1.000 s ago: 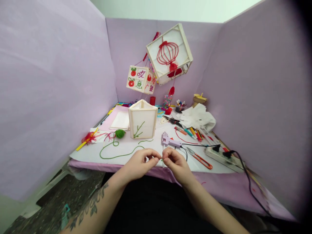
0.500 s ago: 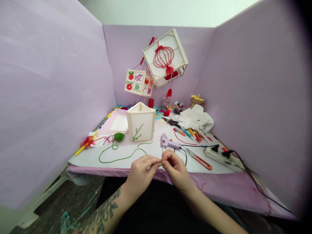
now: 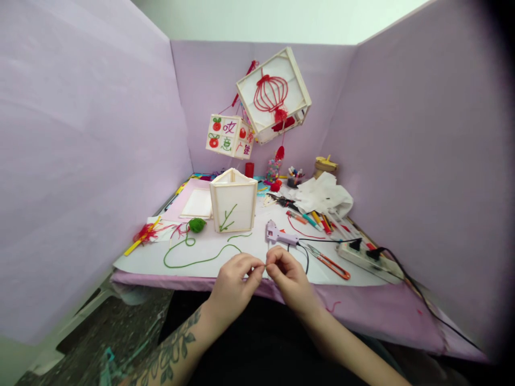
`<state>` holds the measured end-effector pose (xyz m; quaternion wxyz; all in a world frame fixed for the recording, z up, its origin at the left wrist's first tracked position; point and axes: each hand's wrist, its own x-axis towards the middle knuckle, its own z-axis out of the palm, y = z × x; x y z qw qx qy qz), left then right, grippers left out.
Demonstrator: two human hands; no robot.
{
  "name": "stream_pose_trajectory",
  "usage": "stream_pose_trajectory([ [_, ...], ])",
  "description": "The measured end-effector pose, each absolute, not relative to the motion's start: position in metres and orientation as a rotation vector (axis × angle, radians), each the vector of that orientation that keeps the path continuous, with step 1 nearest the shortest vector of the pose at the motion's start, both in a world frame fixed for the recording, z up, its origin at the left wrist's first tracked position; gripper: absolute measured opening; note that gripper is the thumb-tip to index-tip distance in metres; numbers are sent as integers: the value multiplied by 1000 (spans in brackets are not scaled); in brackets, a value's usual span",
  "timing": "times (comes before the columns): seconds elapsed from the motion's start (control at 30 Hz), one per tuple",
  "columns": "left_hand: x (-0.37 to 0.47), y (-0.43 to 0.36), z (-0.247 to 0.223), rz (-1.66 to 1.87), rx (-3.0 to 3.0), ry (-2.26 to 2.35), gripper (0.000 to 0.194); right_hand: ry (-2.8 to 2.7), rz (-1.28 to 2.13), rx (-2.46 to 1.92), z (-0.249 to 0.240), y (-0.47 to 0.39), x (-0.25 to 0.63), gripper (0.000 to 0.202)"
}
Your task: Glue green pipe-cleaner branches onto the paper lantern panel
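Over the table's front edge, my left hand (image 3: 237, 276) and my right hand (image 3: 290, 279) are both closed in a pinch, fingertips nearly meeting. A tiny bit of green yarn shows between the fingertips, gripped from both sides. From the green yarn ball (image 3: 197, 225), a loose strand (image 3: 201, 265) curves over the white sheet and runs behind my left hand. A short green piece (image 3: 240, 236) lies apart, below a three-sided white lantern (image 3: 235, 201) with a green branch shape on its front. Beyond my right hand lies a lilac glue gun (image 3: 277, 234).
Orange-handled snips (image 3: 332, 265) lie right of the glue gun, whose cord runs towards a power strip (image 3: 368, 257). Markers (image 3: 317, 221) and crumpled white material (image 3: 324, 194) are behind. Two decorated lanterns hang at the back, the larger lantern (image 3: 277, 96) tilted. Lilac walls enclose three sides.
The gap between my fingertips has widened very slightly, with the green yarn now showing as a thin line. Everything on the table stays in place.
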<state>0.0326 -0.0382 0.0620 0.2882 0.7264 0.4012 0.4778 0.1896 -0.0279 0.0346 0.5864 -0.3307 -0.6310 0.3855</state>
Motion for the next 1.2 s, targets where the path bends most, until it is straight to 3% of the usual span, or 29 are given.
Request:
stream_pose_trajectory([
  [0.4, 31, -37, 61, 1265, 2022, 1143, 12, -1577, 729, -852, 39, -32, 198, 2],
  [0.87, 32, -34, 51, 1419, 2513, 1030, 12, -1714, 730, -962, 44, -35, 197, 6],
  [1.2, 32, -32, 49, 1412, 2535, 1041, 11, -1721, 694, -970, 45, -34, 196, 11],
])
